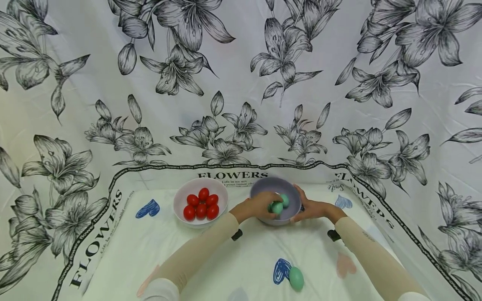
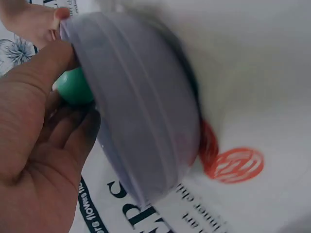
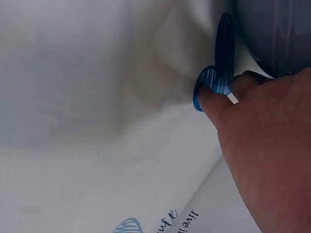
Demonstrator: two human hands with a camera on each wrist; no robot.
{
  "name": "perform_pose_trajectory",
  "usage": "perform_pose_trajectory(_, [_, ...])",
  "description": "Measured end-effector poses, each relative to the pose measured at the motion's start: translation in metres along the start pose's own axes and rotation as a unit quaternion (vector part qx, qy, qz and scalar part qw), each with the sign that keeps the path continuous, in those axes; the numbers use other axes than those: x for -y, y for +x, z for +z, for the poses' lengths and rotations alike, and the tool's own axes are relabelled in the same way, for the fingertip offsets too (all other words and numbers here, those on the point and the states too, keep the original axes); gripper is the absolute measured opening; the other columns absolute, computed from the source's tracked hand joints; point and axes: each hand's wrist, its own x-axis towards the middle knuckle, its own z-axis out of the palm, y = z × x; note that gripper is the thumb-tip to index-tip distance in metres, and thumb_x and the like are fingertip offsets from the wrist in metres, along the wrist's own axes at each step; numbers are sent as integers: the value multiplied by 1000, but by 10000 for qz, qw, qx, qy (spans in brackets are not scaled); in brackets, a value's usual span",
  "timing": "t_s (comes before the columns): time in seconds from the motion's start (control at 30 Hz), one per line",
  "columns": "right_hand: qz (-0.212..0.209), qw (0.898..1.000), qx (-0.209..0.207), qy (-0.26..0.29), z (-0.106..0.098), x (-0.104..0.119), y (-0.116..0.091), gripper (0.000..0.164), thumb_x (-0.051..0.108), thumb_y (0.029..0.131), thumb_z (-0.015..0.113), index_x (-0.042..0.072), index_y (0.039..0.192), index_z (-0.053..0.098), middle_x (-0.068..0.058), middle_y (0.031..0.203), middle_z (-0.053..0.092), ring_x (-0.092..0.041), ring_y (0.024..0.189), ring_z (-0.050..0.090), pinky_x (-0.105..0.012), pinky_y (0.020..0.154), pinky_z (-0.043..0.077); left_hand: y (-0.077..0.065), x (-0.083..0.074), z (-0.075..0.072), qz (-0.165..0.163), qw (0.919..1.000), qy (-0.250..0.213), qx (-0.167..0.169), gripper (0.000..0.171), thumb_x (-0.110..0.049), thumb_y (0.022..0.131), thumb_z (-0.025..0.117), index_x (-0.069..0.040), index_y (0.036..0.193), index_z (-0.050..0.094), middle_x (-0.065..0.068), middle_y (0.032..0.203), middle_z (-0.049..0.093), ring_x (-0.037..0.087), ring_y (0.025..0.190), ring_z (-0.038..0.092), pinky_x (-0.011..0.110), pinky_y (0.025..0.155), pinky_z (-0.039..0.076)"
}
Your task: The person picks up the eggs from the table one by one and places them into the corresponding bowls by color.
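Note:
My left hand (image 1: 261, 205) reaches over the rim of a grey-purple bowl (image 1: 260, 184) and grips a green egg (image 1: 277, 208) low in it. A second green egg (image 1: 285, 200) lies beside the first, inside the bowl. In the left wrist view, the thumb and fingers close round a green egg (image 2: 75, 87) at the bowl's edge. My right hand (image 1: 312, 209) holds the bowl from its right side, thumb at the front and fingers toward the back. The right wrist view shows that hand (image 3: 267, 145) against the bowl's outer wall (image 3: 277, 29); some fingers are hidden.
To the left stands a pale pink bowl (image 1: 178, 209) with several red egg-shaped pieces (image 1: 201, 210) in it. One more green egg (image 1: 296, 279) lies on the white cloth (image 1: 211, 263) near the front. A flower-printed curtain (image 1: 233, 83) rises behind.

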Motion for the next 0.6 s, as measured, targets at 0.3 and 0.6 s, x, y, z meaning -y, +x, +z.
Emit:
perform_pose_trajectory(0.3, [-76, 9999, 2, 103, -1, 0, -2, 143, 42, 88, 87, 22, 161, -34, -32, 172, -8, -51, 158, 11, -65, 124, 22, 33, 4, -11, 354, 9792, 1084, 1677, 58, -21, 93, 85, -12, 146, 65, -2, 141, 67, 14, 131, 61, 25, 112, 47])
perform_pose_trajectory(0.6, [-68, 9999, -66, 54, -1, 1, -1, 142, 43, 87, 87, 19, 163, -31, -29, 173, -12, -48, 158, 12, -62, 126, 22, 37, 10, 2, 15, 9607, 2002, 1926, 50, -17, 93, 83, -32, 139, 70, -15, 133, 70, 9, 117, 66, 28, 101, 55])
